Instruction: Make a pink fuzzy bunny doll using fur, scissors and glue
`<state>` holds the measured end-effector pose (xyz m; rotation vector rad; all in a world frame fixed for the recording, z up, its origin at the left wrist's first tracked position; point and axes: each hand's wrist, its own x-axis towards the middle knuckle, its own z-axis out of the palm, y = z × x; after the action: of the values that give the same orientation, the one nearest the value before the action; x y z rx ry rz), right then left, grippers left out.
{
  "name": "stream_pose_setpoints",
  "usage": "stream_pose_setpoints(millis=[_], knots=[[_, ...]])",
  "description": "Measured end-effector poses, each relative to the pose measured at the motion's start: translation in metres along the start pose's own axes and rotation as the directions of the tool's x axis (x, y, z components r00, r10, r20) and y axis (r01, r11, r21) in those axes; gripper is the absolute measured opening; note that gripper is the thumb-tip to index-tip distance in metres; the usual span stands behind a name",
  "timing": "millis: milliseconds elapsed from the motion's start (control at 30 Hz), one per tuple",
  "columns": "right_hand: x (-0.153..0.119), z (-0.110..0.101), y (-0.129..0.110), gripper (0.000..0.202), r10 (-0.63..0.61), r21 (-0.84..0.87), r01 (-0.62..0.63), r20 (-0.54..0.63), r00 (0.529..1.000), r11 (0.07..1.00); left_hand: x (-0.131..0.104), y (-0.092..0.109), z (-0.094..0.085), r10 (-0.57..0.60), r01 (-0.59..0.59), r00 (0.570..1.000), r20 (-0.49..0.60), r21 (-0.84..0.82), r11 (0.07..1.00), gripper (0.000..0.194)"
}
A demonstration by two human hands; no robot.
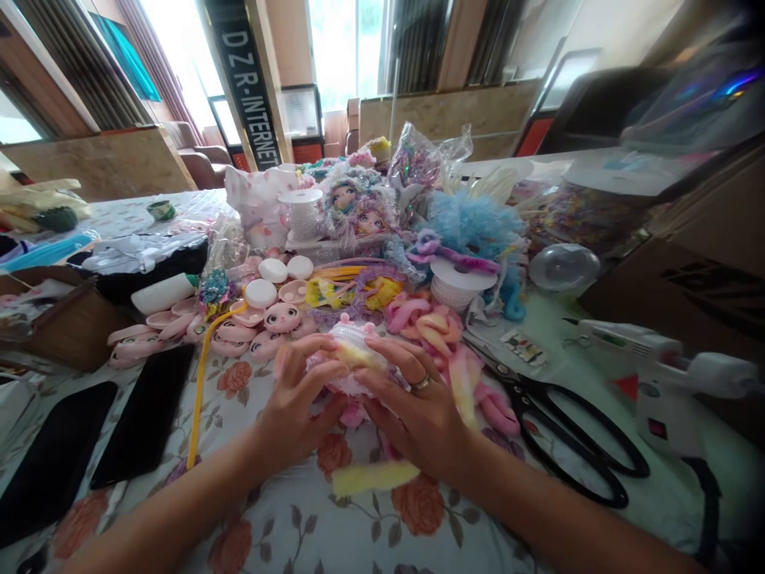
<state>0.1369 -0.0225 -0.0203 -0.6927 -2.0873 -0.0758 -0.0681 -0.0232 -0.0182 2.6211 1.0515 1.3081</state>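
Observation:
Between my two hands, above the middle of the flowered tablecloth, is a small doll-like craft piece [354,352] with white lace, pale yellow fluff and pink knobs on top. My left hand [299,391] grips its left side with curled fingers. On the other side my right hand [421,402], wearing a ring, closes its fingers around it. Fingers cover much of the piece, so its underside is hidden. A strip of yellow fuzzy fabric [375,478] lies on the cloth just below the hands. Pink and yellow fuzzy strips [436,323] are bunched beyond my right hand.
Black-handled scissors [577,430] and a white glue gun [654,391] lie right. Left are two dark phones [147,414], a yellow cord [200,399] and several pink doll-face shells [282,317]. Ribbon spools [460,283] and bagged trims stand behind; a cardboard box [687,255] borders the right.

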Motion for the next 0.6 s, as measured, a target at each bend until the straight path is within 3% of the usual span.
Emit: stream_pose_setpoints(millis=[300,600], knots=[[0.015,0.002,0.013,0.025,0.214,0.204,-0.213,0.017,0.977,0.956,0.009,-0.001,0.021,-0.089,0.092,0.991,-0.097,0.027,0.995,0.028],[0.011,-0.003,0.005,0.034,0.156,0.230,-0.178,0.114,0.981,0.957,0.001,-0.001,0.013,0.004,0.011,0.991,-0.134,0.111,0.994,0.032]])
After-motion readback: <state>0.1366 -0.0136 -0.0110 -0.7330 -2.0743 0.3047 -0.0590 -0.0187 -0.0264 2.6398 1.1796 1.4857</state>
